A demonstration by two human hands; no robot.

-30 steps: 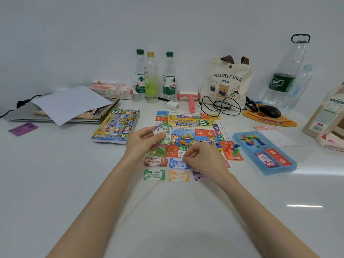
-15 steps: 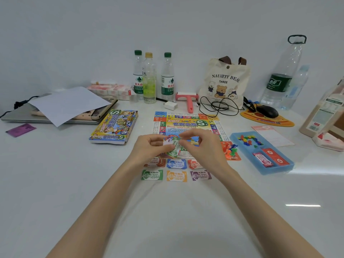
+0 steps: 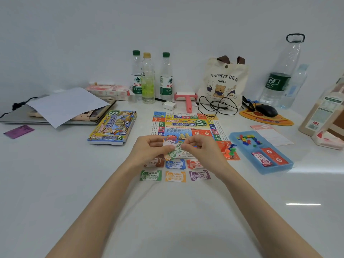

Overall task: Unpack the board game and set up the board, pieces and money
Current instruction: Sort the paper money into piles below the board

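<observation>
White table (image 3: 55, 183): left hand (image 3: 147, 149) and right hand (image 3: 201, 148) pinch notes (image 3: 174, 150); thin sheets may stick, misfiling one among stacks (image 3: 175, 169).

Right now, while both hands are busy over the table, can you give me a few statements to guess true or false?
1. The left hand and the right hand both pinch paper notes over the near edge of the board. True.
2. The blue tray lies left of the board. False: it lies to the right.
3. An orange note lies between a green note and a purple note. True.
4. The game box stands upright. False: it lies flat, left of the board.
</observation>
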